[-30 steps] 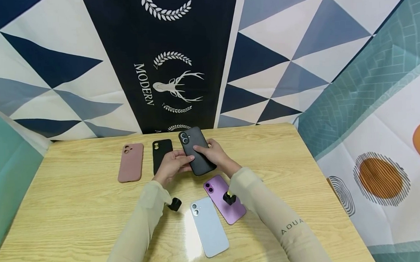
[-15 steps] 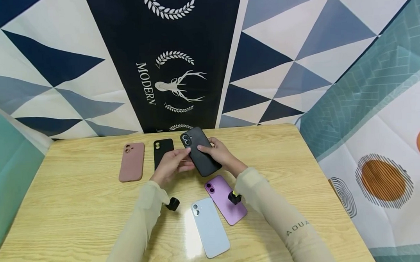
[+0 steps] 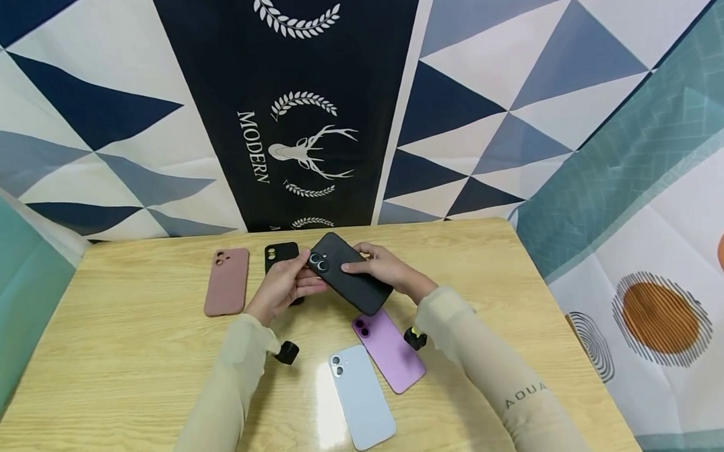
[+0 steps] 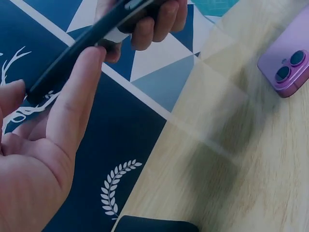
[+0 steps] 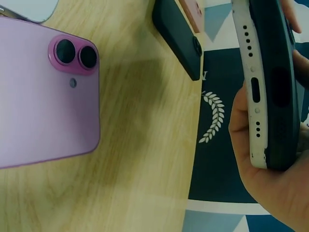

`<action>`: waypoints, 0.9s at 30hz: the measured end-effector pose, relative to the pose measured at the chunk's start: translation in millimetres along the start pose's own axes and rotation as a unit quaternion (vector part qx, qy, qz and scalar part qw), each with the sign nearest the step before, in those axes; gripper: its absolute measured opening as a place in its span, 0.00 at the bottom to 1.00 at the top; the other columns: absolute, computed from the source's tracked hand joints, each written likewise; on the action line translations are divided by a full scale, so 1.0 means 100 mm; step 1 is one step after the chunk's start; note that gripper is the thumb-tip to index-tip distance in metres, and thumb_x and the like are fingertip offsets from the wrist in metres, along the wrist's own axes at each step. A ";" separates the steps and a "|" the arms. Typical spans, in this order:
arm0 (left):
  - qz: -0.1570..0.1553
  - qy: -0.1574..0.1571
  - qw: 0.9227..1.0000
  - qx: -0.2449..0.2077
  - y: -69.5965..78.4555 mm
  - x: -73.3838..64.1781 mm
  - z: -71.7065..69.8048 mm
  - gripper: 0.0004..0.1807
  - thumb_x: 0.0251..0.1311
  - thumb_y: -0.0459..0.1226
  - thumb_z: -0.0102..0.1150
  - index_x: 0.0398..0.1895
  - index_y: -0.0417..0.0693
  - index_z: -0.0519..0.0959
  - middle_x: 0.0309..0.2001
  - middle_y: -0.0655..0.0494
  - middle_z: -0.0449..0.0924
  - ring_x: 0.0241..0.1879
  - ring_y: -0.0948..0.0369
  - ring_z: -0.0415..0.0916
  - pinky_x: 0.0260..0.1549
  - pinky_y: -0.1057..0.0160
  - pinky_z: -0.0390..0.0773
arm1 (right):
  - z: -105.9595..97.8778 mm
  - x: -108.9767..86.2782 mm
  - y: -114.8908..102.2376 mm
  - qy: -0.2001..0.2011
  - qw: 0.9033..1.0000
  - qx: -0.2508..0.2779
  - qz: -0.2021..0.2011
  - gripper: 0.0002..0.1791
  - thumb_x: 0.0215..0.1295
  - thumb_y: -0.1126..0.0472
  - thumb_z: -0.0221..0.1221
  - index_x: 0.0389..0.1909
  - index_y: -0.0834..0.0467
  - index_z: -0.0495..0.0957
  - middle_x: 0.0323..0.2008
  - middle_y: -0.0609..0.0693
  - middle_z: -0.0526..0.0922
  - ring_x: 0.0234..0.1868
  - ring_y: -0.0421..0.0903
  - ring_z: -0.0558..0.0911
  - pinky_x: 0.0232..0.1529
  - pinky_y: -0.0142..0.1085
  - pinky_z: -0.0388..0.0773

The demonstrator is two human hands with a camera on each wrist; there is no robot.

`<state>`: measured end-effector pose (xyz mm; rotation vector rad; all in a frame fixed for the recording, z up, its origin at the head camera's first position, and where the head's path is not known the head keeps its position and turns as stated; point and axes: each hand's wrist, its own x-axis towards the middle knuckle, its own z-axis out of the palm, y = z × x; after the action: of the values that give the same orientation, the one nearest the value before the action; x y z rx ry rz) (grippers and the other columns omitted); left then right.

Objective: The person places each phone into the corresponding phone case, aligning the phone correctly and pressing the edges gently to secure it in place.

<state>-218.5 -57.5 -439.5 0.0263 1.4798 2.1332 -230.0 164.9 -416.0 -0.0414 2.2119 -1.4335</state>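
Note:
A black phone case (image 3: 352, 287) is held slanted above the back of the table, its camera corner toward the left. Inside it sits a phone (image 5: 258, 145), whose pale bottom edge with the charging port stands out from the case in the right wrist view. My right hand (image 3: 391, 268) grips both at the lower end, thumb across the case's back and fingers underneath. At the camera end, my left hand (image 3: 280, 287) pinches the case's edge, its thumb at the corner and one finger (image 4: 79, 92) stretched along the side.
A second black phone case (image 3: 281, 252), partly behind the left hand, lies beside a pink phone case (image 3: 227, 282). Nearer the front, a purple phone (image 3: 394, 353) and a light blue phone (image 3: 362, 398) lie side by side on the wooden table (image 3: 132, 371).
The black case with the phone has turned to a flatter slant and come slightly lower. My left hand has shifted left, from its side to its camera corner; my right hand keeps its grip.

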 end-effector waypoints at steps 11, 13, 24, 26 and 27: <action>0.029 -0.025 0.998 0.043 -0.03 -0.05 0.00 0.25 0.69 0.48 0.46 0.50 0.31 0.72 0.26 0.54 0.85 0.28 0.60 0.85 0.42 0.56 0.82 | -0.06 -0.04 -0.05 -0.056 0.998 -0.016 -0.020 0.20 0.60 0.53 0.60 0.51 0.58 0.73 0.37 0.52 0.75 0.22 0.42 0.77 0.25 0.32 0.75; 0.035 -0.025 0.998 0.050 -0.04 -0.06 0.00 0.26 0.70 0.47 0.45 0.53 0.29 0.70 0.26 0.55 0.85 0.28 0.61 0.84 0.40 0.58 0.82 | -0.06 -0.03 -0.06 -0.058 0.998 -0.017 -0.018 0.20 0.60 0.53 0.60 0.51 0.57 0.73 0.36 0.52 0.75 0.22 0.42 0.78 0.25 0.32 0.76; 0.032 -0.027 0.999 0.009 -0.03 -0.09 0.02 0.15 0.68 0.45 0.48 0.38 0.42 0.79 0.26 0.53 0.86 0.27 0.60 0.84 0.35 0.63 0.84 | -0.08 -0.06 -0.13 -0.071 0.996 -0.051 -0.035 0.17 0.60 0.53 0.60 0.47 0.57 0.74 0.38 0.53 0.77 0.23 0.42 0.78 0.25 0.32 0.76; 0.031 -0.035 0.999 0.013 -0.03 -0.11 0.02 0.15 0.68 0.45 0.49 0.38 0.43 0.79 0.27 0.54 0.86 0.27 0.60 0.84 0.34 0.64 0.84 | -0.08 -0.07 -0.14 -0.074 0.995 -0.056 -0.035 0.17 0.60 0.53 0.60 0.47 0.57 0.74 0.37 0.52 0.77 0.23 0.42 0.78 0.25 0.32 0.76; 0.032 -0.037 0.999 0.018 -0.03 -0.11 0.02 0.14 0.68 0.44 0.50 0.39 0.43 0.79 0.28 0.54 0.86 0.27 0.60 0.84 0.34 0.64 0.84 | -0.08 -0.07 -0.14 -0.076 0.995 -0.059 -0.034 0.17 0.60 0.53 0.60 0.46 0.57 0.74 0.36 0.52 0.78 0.23 0.42 0.78 0.25 0.32 0.76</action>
<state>-207.0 -59.5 -438.2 0.1654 1.4919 2.1318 -230.2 167.1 -398.5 -0.2600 2.1855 -1.2889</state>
